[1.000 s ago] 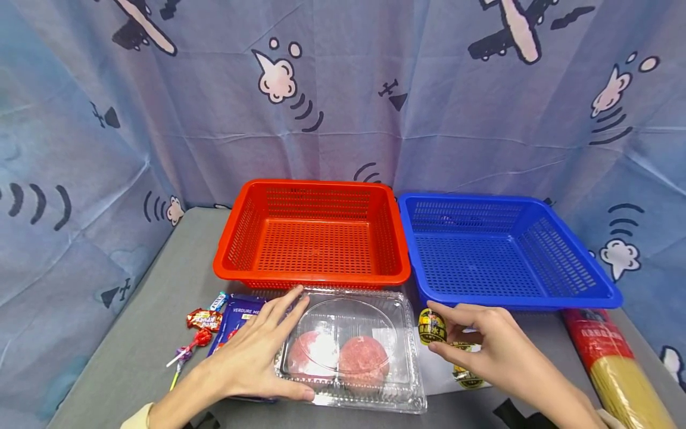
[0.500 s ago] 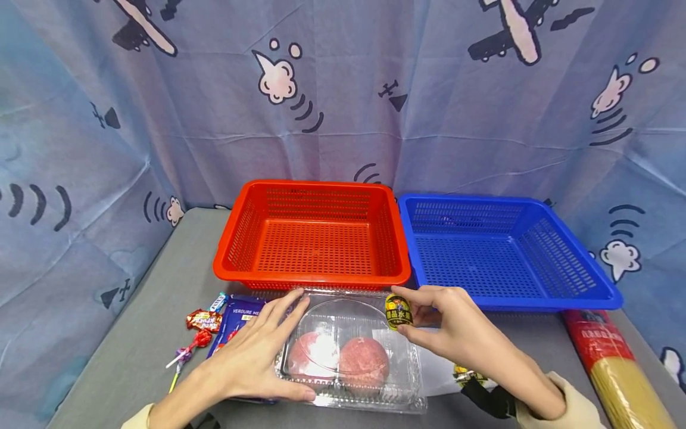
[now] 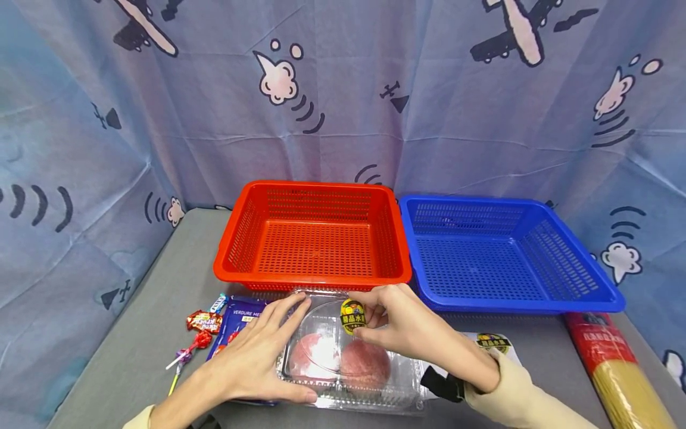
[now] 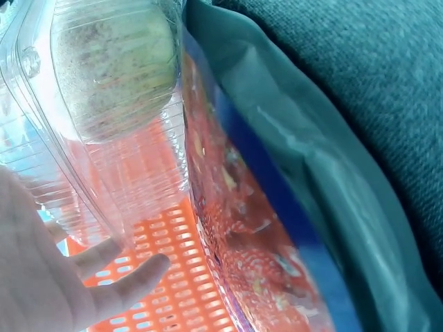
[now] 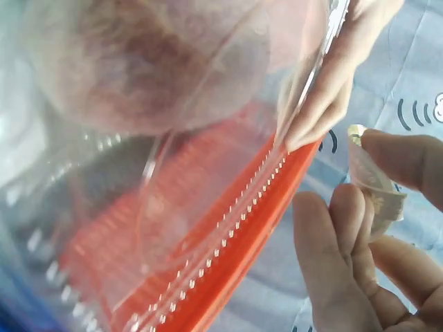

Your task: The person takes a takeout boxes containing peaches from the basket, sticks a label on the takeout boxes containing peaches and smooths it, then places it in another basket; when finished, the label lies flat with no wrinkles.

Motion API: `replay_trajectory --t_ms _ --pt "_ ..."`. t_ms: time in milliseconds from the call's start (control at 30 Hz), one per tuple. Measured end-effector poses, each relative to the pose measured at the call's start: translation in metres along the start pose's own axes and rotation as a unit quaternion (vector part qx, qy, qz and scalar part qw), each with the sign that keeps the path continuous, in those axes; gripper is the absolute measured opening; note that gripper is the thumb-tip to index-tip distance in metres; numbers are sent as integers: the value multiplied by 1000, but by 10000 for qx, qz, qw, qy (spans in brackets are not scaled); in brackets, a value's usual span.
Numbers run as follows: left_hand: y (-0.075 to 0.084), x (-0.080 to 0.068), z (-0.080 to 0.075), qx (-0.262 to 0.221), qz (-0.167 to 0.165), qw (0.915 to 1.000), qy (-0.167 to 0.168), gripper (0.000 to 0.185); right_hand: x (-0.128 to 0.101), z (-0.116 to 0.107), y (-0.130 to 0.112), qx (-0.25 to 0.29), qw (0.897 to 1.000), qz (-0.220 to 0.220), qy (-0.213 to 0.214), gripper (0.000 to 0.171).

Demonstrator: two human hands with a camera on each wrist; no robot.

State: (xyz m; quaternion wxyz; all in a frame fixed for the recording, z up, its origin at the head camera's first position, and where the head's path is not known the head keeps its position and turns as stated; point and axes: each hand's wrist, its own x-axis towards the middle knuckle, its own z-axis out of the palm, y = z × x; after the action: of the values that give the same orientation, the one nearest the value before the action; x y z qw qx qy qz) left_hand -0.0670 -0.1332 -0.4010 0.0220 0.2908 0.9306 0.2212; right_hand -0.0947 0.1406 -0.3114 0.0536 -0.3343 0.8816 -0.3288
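A clear plastic clamshell box [image 3: 396, 381] holds two round pinkish fruits [image 3: 365, 364]. Spread along the box's left side, my left hand [image 3: 252, 357] steadies it with fairly straight fingers and thumb. The left wrist view shows the fingers [image 4: 131, 283] by the ridged plastic wall. Thumb and fingers of my right hand [image 3: 399, 325] pinch an oval black-and-yellow sticker [image 3: 352, 316] over the lid. In the right wrist view the pale back of the sticker [image 5: 377, 190] shows. Whether it touches the lid, I cannot tell.
Behind the box stand a red basket [image 3: 313, 277] and a blue basket [image 3: 514, 304]. A blue packet [image 3: 236, 316] lies left, beside wrapped candies [image 3: 203, 322] and lollipops [image 3: 200, 340]. A white sticker sheet [image 3: 506, 348] is partly under the right forearm; noodles [image 3: 621, 369] lie far right.
My right hand has carried the sticker leftward, from right of the box to over the middle of its lid. The left hand and box have stayed put.
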Motion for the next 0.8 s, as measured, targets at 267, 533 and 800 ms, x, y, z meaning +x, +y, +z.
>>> replay_trajectory --t_ms 267,533,800 --pt "1 0 0 -5 -1 10000 -24 131 9 11 -1 118 9992 250 -275 46" --pt "1 0 0 -28 -12 10000 -34 131 8 16 -1 37 9976 487 -483 48" --pt "1 0 0 -34 -5 10000 -26 131 4 23 -3 -541 9932 885 -521 22"
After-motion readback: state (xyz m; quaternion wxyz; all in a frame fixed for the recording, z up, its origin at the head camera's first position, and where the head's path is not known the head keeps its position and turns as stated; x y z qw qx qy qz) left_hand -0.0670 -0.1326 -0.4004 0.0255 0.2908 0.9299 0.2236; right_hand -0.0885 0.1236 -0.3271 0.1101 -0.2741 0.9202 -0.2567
